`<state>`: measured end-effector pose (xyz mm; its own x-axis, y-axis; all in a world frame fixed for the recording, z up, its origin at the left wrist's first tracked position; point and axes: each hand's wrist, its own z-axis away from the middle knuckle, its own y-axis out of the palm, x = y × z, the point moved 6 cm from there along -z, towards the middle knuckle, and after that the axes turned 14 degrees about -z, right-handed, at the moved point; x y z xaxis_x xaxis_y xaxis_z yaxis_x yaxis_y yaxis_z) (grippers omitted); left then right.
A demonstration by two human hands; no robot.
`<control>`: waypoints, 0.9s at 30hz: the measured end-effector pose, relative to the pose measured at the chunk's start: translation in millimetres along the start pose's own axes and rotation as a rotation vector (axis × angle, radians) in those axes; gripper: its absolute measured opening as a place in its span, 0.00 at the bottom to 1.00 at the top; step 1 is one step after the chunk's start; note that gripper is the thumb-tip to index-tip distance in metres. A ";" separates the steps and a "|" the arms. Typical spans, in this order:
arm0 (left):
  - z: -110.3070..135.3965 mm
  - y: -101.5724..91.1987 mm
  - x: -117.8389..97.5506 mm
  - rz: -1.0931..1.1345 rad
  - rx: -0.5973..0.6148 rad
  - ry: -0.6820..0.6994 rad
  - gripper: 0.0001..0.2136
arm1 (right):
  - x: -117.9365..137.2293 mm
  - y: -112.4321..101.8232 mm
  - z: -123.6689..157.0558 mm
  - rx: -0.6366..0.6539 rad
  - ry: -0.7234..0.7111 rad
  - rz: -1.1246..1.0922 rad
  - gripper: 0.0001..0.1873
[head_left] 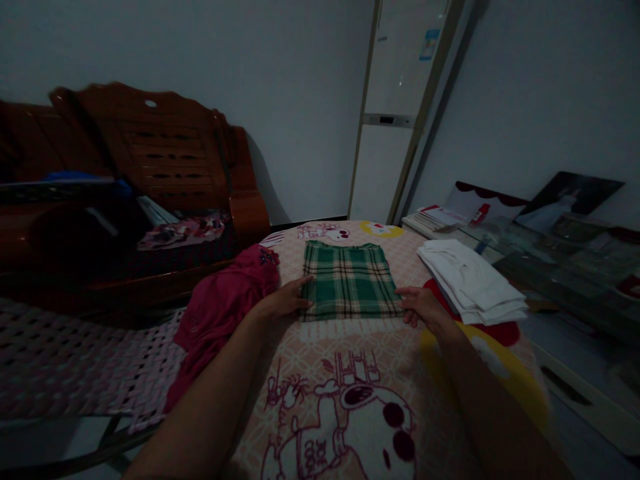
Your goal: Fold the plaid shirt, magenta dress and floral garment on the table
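Squaring up, probably: folded green-and-cream plaid fabric [350,283]

Plaid fabric lies flat on pink-patterned cloth covering [400,363]. Left hand [283,300]: fingers at its left edge. Right hand [425,308]: fingers at its near right corner. Pinching or resting, can't tell. Next likely calls for even, two-handed handling. Crumpled magenta fabric [225,293] left of plaid, folded white fabric stack [467,277] right. No container beside it.
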<state>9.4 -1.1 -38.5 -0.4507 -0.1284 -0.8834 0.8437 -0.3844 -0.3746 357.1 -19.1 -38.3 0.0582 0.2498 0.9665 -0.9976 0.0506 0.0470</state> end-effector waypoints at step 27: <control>-44.0 -66.0 -28.8 -0.635 -0.566 0.058 0.17 | 15.5 -23.0 -22.7 -0.316 -0.188 0.149 0.04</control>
<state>-20.5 68.1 -0.7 -0.8851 0.0104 -0.4653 0.4615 0.1493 -0.8745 381.7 5.6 -30.1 -0.1231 0.0967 0.9877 -0.9325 0.3293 -0.1484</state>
